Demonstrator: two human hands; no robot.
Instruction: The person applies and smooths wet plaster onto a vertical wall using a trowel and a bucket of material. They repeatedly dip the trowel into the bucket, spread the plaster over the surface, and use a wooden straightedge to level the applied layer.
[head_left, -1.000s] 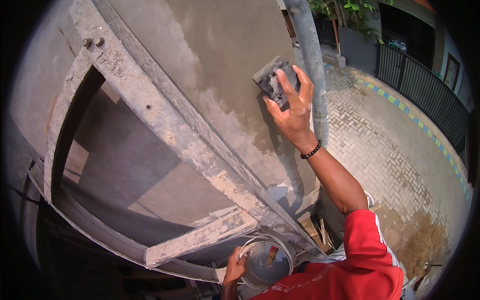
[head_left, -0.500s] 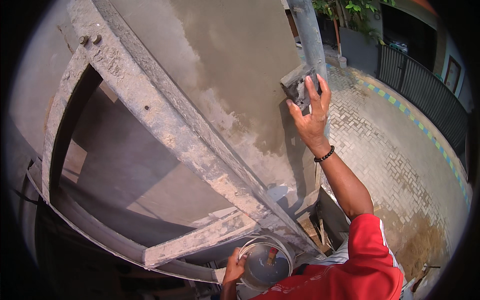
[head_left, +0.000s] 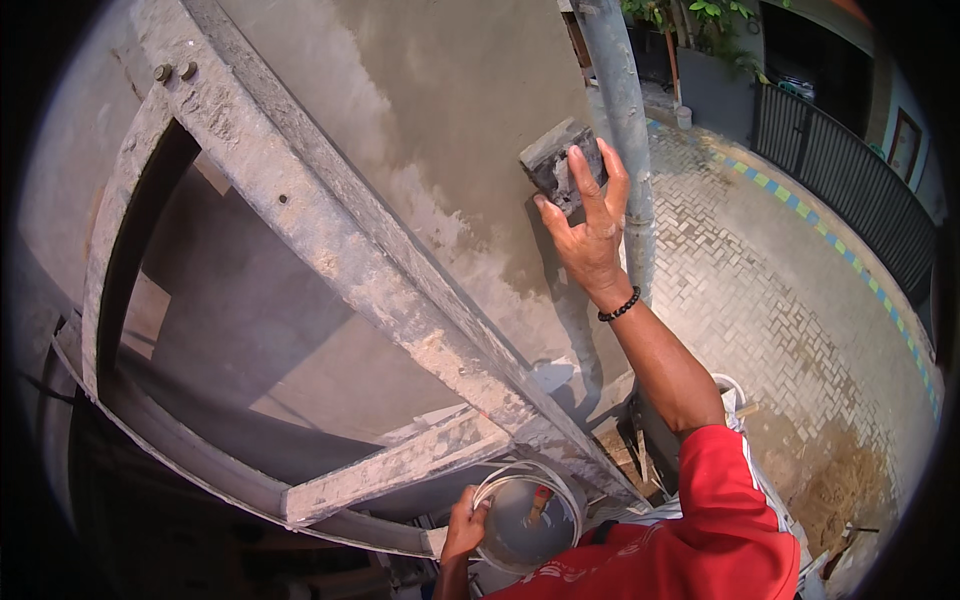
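My right hand [head_left: 592, 215], a dark bead bracelet on the wrist, is closed on a grey-black rectangular float [head_left: 558, 155] against the plastered wall [head_left: 470, 110], beside a tall grey pipe [head_left: 632, 150]. Part of the plaster is darker and looks damp, with paler patches. Low in the view, my left hand [head_left: 470, 518] grips the rim of a pale round bucket [head_left: 530, 540]. A red-and-tan brush [head_left: 540, 500] sits inside the bucket in grey liquid or residue.
A dusty steel frame [head_left: 350, 280] with bolts and a curved bar crosses the left side, close to both hands. Far below at the right are a paved lane [head_left: 730, 290], a dark slatted gate [head_left: 840, 180], plants and a small white pail [head_left: 684, 117].
The float and my right hand shifted right toward the pipe half a second ago and are now back leftward on the wall. My left hand still holds the bucket in about the same place.
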